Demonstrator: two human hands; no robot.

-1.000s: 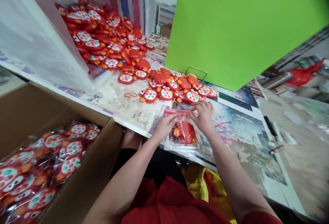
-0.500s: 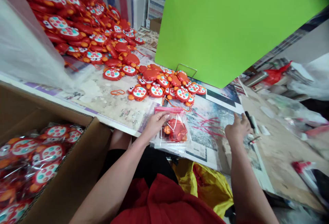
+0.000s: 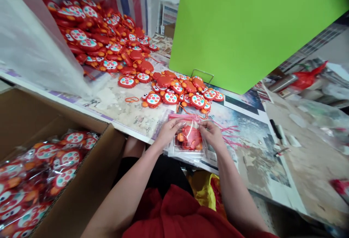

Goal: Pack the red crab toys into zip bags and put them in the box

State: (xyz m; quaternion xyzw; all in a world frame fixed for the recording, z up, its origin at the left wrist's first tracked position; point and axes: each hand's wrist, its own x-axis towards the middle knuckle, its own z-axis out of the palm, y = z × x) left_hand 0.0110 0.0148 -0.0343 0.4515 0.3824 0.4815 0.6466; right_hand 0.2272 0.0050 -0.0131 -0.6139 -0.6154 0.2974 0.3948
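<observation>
While the clear bag encloses a red toy, the left hand and right hand pinch its upper part between their fingers.

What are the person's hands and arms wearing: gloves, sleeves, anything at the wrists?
The left hand and right hand are ungloved, with no watch or band visible. Both forearms are bare of sleeves; the top worn is red.

Wearing a red top — plain-coloured, loose, creased into broad soft folds at the front — over black shorts, with part of a leg bare beyond the hem. Bare, too, on left hand, right hand and both forearms.
</observation>
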